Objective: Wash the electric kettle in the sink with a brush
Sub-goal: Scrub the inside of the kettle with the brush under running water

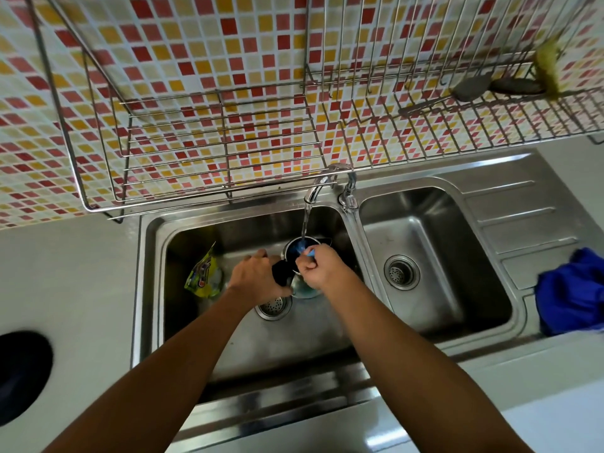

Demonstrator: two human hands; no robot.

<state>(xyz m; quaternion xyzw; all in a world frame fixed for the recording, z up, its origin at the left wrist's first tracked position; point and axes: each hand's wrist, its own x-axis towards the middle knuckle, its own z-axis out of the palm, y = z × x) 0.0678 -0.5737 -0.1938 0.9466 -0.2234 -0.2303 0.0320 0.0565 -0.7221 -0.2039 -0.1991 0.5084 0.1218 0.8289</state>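
Observation:
The steel electric kettle (292, 251) stands in the left sink basin (183, 322) under the running tap (315, 188). Water falls into its open mouth. My left hand (258, 276) grips the kettle's black handle. My right hand (322, 268) is closed on a light-blue brush (310, 253) whose head is pushed down inside the kettle. The kettle's body is mostly hidden behind both hands.
A yellow-green detergent pouch (204, 273) leans in the left basin's corner. The right basin (434, 273) has a drain. A blue cloth (572, 292) lies on the drainboard. A wire dish rack (228, 142) hangs above, holding scrubbers at the right.

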